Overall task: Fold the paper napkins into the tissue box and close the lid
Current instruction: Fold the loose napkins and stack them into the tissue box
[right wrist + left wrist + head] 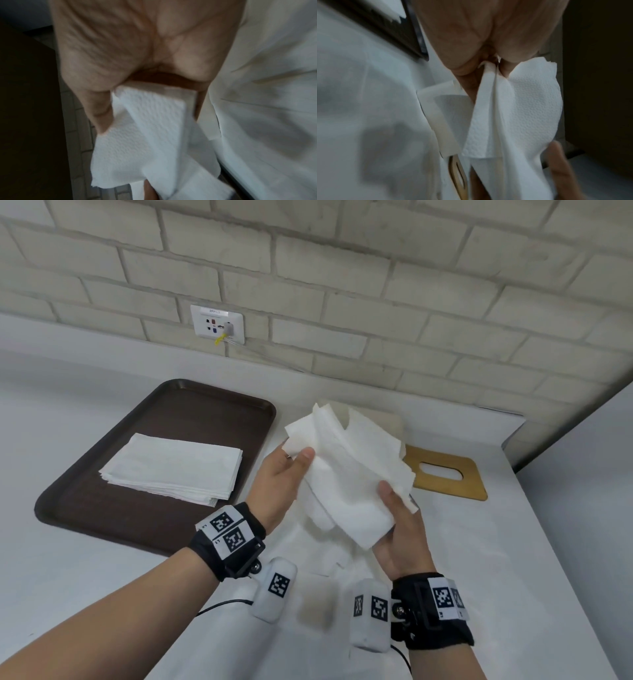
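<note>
Napkins: a bundle of white embossed paper napkins is held up in the air betw. both hands, above the white cloth-covered counter. Left hand pinches the bundle's upper left corner, thumb on top and fingers behind. Right hand grips the lower right end, thumb pressed on the front, fingers wrapped underneath. Bundle is loosely gathered w/ several layers fanning out at the top edge; not flat.

Left wrist view shows the paper caught in the pinch, folds hanging down. Right wrist view shows the paper clamped betw. thumb and palm; blurred.

White tissue box sits on the counter behind the bundle, mostly hidden by it; in the left wrist view its open rim shows. Flat wooden lid with an oval slot lies on the counter just right of the box, off it.

Dark brown rectangular plastic tray sits at left on the counter, well apart from the hands. Neat stack of flat white napkins lies on it.

Background: pale brick wall w/ a white wall socket plate.
</note>
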`<state>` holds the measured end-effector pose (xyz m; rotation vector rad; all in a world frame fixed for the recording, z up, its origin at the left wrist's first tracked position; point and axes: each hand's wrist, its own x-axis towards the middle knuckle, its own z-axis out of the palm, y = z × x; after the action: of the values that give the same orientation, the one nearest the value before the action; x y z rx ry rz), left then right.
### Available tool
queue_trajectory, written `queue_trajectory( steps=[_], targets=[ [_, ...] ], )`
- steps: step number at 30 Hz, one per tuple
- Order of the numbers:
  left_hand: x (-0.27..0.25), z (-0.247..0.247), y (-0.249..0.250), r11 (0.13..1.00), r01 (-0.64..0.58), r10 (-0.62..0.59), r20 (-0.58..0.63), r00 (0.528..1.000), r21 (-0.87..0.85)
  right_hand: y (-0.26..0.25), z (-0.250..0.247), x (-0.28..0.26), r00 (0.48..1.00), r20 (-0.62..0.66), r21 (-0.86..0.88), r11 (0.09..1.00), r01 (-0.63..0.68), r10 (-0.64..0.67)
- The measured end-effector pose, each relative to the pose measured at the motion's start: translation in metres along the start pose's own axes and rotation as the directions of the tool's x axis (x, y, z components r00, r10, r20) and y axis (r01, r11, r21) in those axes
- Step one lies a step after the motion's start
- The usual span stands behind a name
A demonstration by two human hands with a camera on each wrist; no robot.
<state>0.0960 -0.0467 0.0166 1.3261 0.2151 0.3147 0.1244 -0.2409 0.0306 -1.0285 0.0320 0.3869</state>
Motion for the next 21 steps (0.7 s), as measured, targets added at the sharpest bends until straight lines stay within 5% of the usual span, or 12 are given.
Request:
queue_trajectory(
  steps=[7, 15, 21],
  targets=[
    [0.000, -0.011, 0.008, 0.991, -0.015, 0.024, -0.065, 0.998, 0.136, -0.001, 0.010, 0.005, 0.991, -0.127, -0.083, 0.996, 0.032, -0.043],
    [0.006, -0.020, 0.014, 0.998, 0.023, -0.012, -0.206, 0.978, 0.054, -0.026, -0.016, 0.009, 0.900, -0.353, -0.211, 0.959, 0.191, -0.257],
    [0.010, -0.033, 0.020, 0.994, -0.033, 0.056, -0.224, 0.973, 0.105, -0.097, -0.024, -0.027, 0.835, -0.150, -0.552, 0.746, 0.373, -0.529]
  ],
)
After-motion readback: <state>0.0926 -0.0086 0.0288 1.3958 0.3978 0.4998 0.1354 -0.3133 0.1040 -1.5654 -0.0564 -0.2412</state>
